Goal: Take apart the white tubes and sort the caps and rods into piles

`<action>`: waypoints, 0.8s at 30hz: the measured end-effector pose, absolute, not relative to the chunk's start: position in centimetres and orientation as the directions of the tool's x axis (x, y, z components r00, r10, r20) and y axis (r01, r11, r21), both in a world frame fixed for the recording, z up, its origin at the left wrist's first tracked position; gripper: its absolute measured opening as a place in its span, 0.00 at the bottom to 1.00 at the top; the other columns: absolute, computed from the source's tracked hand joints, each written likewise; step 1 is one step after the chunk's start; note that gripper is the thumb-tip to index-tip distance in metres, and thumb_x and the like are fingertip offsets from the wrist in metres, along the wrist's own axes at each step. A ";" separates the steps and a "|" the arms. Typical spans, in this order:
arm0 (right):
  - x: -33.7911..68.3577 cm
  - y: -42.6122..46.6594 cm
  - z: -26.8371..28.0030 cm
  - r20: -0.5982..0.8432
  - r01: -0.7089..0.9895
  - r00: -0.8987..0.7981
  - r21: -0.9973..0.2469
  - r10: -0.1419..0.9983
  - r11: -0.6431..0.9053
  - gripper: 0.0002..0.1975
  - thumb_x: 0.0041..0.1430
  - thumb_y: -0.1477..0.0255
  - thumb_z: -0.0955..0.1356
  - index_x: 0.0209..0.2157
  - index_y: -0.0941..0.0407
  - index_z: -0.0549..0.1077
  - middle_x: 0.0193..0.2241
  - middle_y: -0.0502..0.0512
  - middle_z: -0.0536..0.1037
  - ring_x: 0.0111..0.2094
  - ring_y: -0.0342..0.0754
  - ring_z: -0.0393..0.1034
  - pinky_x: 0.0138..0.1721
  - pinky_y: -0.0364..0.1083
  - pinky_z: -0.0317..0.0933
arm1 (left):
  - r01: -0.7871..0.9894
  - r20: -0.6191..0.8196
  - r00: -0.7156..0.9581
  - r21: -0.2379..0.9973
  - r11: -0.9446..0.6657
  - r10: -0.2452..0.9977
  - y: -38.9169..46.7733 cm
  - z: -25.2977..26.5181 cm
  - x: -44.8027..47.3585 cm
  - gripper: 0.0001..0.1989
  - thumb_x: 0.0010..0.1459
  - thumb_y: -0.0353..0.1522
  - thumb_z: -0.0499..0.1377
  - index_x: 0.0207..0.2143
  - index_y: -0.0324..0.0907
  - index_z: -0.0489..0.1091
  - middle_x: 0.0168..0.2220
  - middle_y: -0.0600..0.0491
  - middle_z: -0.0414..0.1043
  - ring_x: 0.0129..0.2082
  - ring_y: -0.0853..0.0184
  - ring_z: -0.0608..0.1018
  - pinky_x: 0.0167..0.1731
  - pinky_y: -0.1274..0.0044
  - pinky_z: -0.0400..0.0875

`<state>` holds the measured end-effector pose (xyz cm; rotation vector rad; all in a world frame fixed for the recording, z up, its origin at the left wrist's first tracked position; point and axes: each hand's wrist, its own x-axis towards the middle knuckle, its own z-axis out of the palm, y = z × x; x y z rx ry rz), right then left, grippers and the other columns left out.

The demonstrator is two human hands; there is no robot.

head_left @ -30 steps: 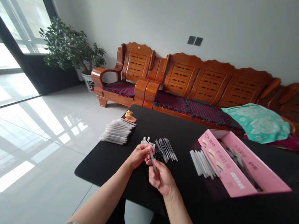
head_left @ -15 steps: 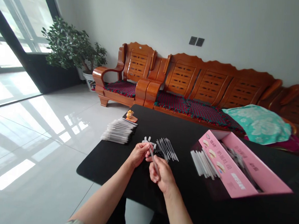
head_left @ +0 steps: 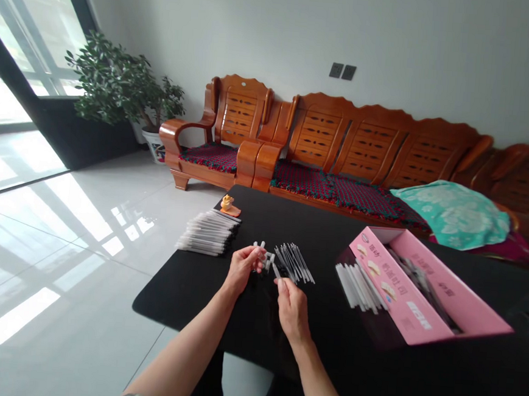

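Observation:
My right hand [head_left: 293, 310] grips a slim pale pen barrel [head_left: 277, 271], whose far end points up and to the left. Just left of it, my left hand [head_left: 242, 268] has its thumb and fingers pinched together beside a small heap of whitish pen caps [head_left: 269, 258]; anything in that pinch is too small to make out. Thin grey pen refills [head_left: 294, 262] lie fanned out beyond my right hand. Farther left sits a stack of capped, frosted pens [head_left: 207, 233]. Several translucent pen barrels [head_left: 360, 287] lie side by side to the right.
A pink open box [head_left: 426, 290] with dark contents stands on the black table [head_left: 184, 289], right of the barrels. A small orange figurine [head_left: 229, 205] is at the table's far left edge. Behind are a wooden bench [head_left: 370, 139] and a potted plant [head_left: 117, 86].
My hands were together on the pen barrel and have moved apart. The right has drawn slightly right with the barrel; the left stays by the caps. The view has shifted slightly.

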<state>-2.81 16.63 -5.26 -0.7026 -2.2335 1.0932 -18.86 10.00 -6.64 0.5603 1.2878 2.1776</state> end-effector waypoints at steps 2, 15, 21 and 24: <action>-2.1 17.8 -5.1 0.244 0.279 -0.676 -0.789 0.695 0.548 0.22 0.65 0.57 0.56 0.40 0.54 0.75 0.26 0.56 0.77 0.27 0.48 0.68 0.29 0.42 0.55 | -0.155 0.089 -0.781 0.931 -0.331 0.618 10.0 -6.8 -18.5 0.21 0.53 0.44 0.63 0.39 0.35 0.76 0.25 0.52 0.72 0.19 0.74 0.70 0.17 0.82 0.63; 6.7 35.0 -5.7 0.532 0.894 -0.364 -0.030 0.764 0.447 0.13 0.60 0.72 0.62 0.38 0.60 0.77 0.28 0.62 0.76 0.28 0.50 0.67 0.29 0.46 0.50 | 0.260 0.227 -0.874 0.965 0.020 0.429 9.8 -7.1 -18.4 0.14 0.51 0.37 0.65 0.40 0.41 0.78 0.24 0.53 0.75 0.18 0.69 0.75 0.24 0.79 0.67; 6.4 35.5 -6.2 0.633 0.818 -0.459 0.027 0.624 0.574 0.13 0.61 0.72 0.61 0.39 0.60 0.75 0.33 0.63 0.75 0.36 0.52 0.67 0.39 0.48 0.54 | 0.303 0.256 -0.868 0.952 0.046 0.425 9.8 -7.7 -18.6 0.14 0.53 0.36 0.63 0.42 0.42 0.77 0.23 0.54 0.74 0.20 0.68 0.76 0.26 0.78 0.68; 4.2 32.7 -6.0 0.666 0.741 -0.416 -0.147 0.620 0.655 0.14 0.61 0.69 0.60 0.37 0.60 0.76 0.32 0.61 0.76 0.34 0.51 0.67 0.37 0.46 0.53 | 0.284 0.256 -0.878 0.959 0.009 0.403 9.9 -7.4 -18.4 0.12 0.52 0.34 0.64 0.39 0.42 0.78 0.27 0.53 0.75 0.20 0.70 0.75 0.24 0.79 0.68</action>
